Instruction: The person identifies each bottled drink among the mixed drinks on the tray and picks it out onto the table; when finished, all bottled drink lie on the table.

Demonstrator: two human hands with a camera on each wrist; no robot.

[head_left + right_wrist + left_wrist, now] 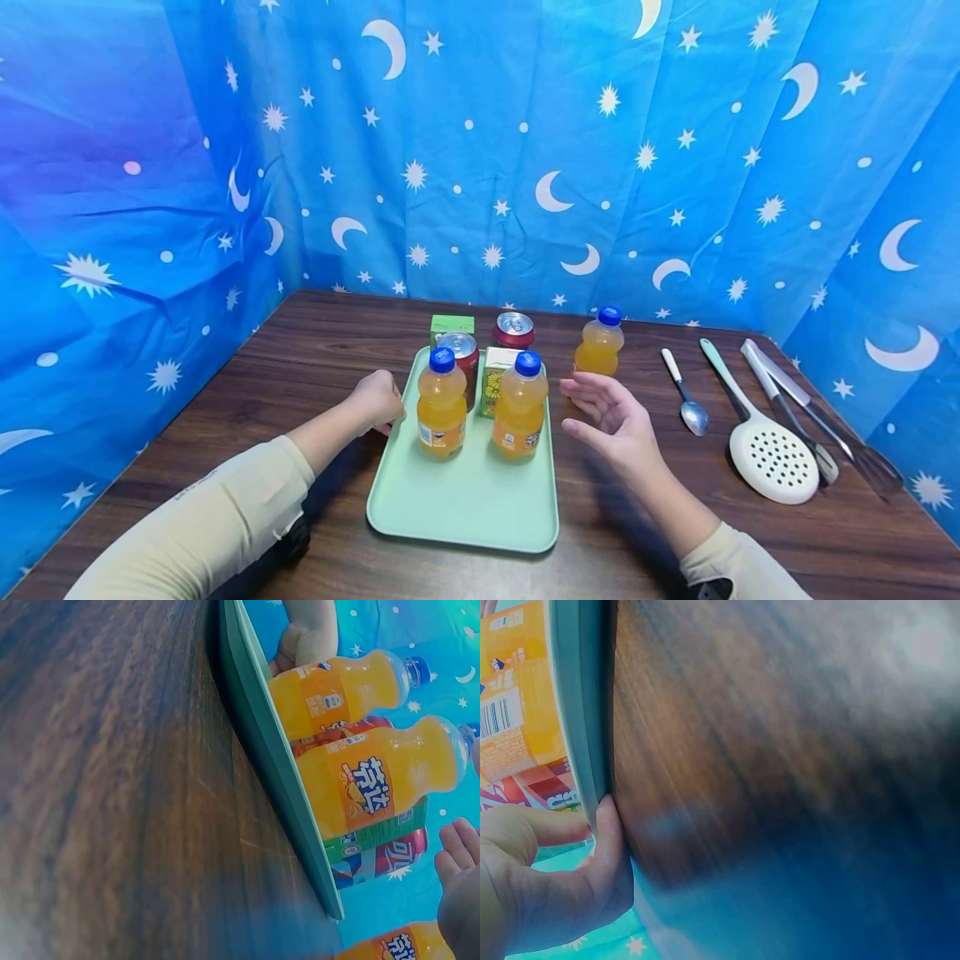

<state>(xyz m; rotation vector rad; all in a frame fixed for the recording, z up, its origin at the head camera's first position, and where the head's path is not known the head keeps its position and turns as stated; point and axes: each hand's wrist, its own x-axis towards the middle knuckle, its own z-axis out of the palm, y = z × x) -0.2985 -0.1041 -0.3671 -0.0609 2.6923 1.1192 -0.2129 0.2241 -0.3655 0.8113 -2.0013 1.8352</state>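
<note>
A pale green tray lies on the table, and my left hand pinches its left rim between thumb and finger. On the tray stand two orange soda bottles with blue caps, upright side by side. Behind them are a red can and a yellow-green drink carton, both partly hidden. My right hand is held open to the right of the tray, holding nothing. Just beyond its fingers stands a third orange soda bottle, off the tray, its base hidden by the hand.
Toward the tray's far end stand a green carton and another red can. At the right lie a spoon, a white slotted skimmer and other long-handled utensils. A blue star-patterned curtain hangs behind the table.
</note>
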